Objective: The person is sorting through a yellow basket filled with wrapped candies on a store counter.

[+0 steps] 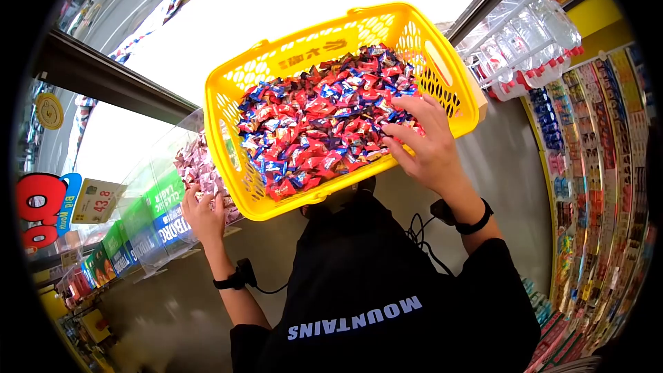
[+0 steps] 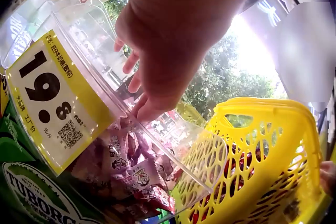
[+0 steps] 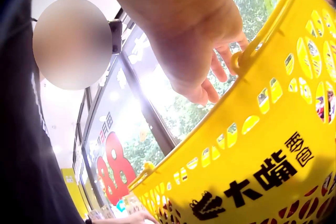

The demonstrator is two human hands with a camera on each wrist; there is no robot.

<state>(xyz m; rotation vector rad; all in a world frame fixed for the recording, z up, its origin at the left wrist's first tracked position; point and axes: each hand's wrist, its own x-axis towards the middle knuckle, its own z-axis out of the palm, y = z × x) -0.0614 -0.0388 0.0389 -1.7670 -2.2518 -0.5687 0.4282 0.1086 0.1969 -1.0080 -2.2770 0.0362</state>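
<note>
A yellow basket [image 1: 464, 124] holds a heap of red and blue wrapped candies [image 1: 311, 124]. Over the candies at its right side is the right hand [image 1: 431, 145], fingers spread and slightly bent, nothing visible in them. The right wrist view shows this hand [image 3: 194, 50] above the basket's rim [image 3: 210, 121]. Left of the basket, the left hand [image 1: 205, 217] is at a clear bin of pink wrapped candies [image 1: 197, 166]. In the left wrist view, the left hand [image 2: 168, 61] reaches over the bin's clear wall with loosely bent fingers, its fingertips near the pink candies [image 2: 136, 166]; contact is unclear.
A price sign [image 2: 58, 100] is fixed to the bin's front. Green and blue Tuborg boxes [image 1: 162, 211] stand beneath the bins. Racks of packaged goods [image 1: 594, 179] line the right side, with bottled water [image 1: 518, 41] at the upper right. Cables [image 1: 421, 235] hang near the person.
</note>
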